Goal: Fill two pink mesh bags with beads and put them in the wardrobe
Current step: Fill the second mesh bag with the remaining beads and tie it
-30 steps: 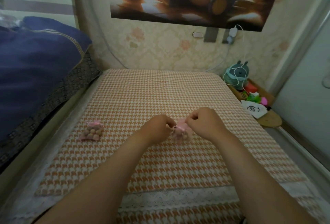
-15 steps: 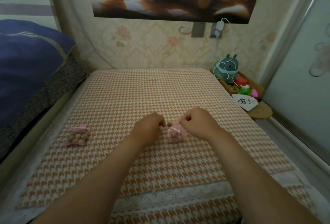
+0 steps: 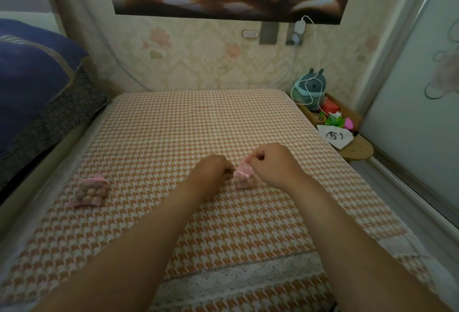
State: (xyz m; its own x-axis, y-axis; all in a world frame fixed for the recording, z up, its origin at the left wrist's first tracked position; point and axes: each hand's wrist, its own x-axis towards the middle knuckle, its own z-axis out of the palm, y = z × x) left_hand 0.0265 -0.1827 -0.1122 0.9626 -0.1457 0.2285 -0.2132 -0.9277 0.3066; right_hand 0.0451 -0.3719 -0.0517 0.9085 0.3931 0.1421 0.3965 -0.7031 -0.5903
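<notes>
Two pink mesh bags holding brown beads lie on the orange houndstooth mat [image 3: 188, 125]. One pink bag [image 3: 90, 192] rests alone at the mat's left, its neck drawn closed. The second bead bag [image 3: 244, 179] sits at the centre between my hands. My left hand [image 3: 211, 171] has curled fingers pinching the bag's pink drawstring at its left side. My right hand [image 3: 272, 163] pinches the drawstring at the bag's top right. The bag's upper part is partly hidden by my right fingers.
A blue quilt [image 3: 32, 75] is piled at the left edge. At the right, a low wooden stand [image 3: 357, 151] carries a plush toy [image 3: 311, 88], small coloured items and a white pouch [image 3: 334, 136]. A pale sliding wardrobe door [image 3: 417, 103] runs along the right.
The view has shifted rightward, revealing more of the door. My hands have drawn slightly apart on the centre bag's string, and its neck looks tighter.
</notes>
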